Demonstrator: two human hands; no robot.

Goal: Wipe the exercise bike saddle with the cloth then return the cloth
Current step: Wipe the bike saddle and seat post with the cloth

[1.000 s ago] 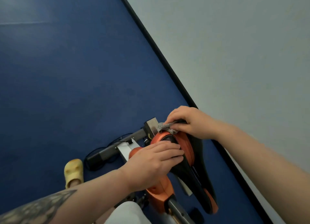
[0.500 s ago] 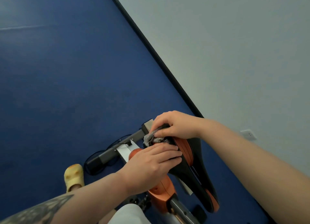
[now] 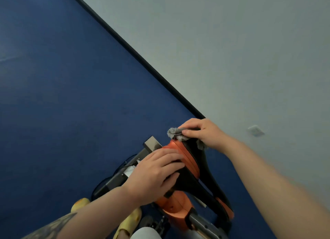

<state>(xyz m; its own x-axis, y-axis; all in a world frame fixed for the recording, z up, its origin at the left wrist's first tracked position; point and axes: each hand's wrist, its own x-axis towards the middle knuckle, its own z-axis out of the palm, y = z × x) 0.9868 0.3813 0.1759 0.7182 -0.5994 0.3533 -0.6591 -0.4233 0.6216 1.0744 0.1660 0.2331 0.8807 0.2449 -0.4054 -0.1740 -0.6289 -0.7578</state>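
Pressing the grey cloth (image 3: 175,133) on the far tip of the saddle (image 3: 193,164) | right hand (image 3: 201,132): fingers clenched around the cloth | left hand (image 3: 154,174): fingers released, lying flat on saddle side

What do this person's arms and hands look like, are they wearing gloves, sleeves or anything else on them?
Both hands are bare: no gloves, rings or watch show on the left hand or the right hand. Both forearms are uncovered too, with no sleeves in view. The one marking is a dark tattoo with a patterned design on the left forearm, near the bottom edge of the picture. The right forearm shows no markings.
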